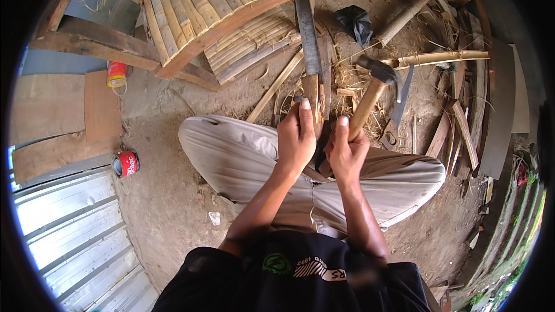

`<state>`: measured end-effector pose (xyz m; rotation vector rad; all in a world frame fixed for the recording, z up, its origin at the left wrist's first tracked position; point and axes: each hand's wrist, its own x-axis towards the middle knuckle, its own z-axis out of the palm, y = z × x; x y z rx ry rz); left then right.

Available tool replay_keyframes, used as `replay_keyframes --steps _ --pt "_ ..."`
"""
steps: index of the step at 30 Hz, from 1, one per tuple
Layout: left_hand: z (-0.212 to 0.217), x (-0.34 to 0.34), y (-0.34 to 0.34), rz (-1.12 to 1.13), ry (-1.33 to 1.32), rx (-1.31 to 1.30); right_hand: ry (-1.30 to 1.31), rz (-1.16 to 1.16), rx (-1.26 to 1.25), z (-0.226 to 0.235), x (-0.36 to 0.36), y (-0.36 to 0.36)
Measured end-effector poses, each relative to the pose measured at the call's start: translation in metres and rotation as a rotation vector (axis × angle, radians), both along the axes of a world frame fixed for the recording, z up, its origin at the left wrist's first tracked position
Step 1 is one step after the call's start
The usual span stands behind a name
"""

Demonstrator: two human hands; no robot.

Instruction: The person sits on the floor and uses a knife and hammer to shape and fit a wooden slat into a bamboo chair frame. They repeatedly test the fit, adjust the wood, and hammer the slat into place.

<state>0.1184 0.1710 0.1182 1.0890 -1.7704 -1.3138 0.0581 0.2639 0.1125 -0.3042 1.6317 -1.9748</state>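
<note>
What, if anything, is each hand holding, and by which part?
Left hand: a long grey metal knife, by its brown wooden handle. Right hand: a dark metal claw hammer, by its pale wooden handle.

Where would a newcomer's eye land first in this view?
Probably on the long machete at top centre, its blade pointing away from the left grip that holds it. Next comes the claw hammer in the right grip, then the bamboo-slatted wooden frame at upper left.
</note>
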Motion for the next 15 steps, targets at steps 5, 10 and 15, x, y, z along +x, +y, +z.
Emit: replay_keyframes --steps 5,10,15 --pt "0.0 0.001 -0.016 -0.051 0.126 0.362 -0.01 0.111 0.0 0.011 -0.001 0.036" --pt "0.003 -0.007 -0.028 -0.048 0.093 0.365 0.231 0.332 0.077 0.04 0.016 0.072" --pt "0.005 -0.009 -0.029 -0.076 0.119 0.443 0.278 0.491 0.447 0.053 0.015 0.077"
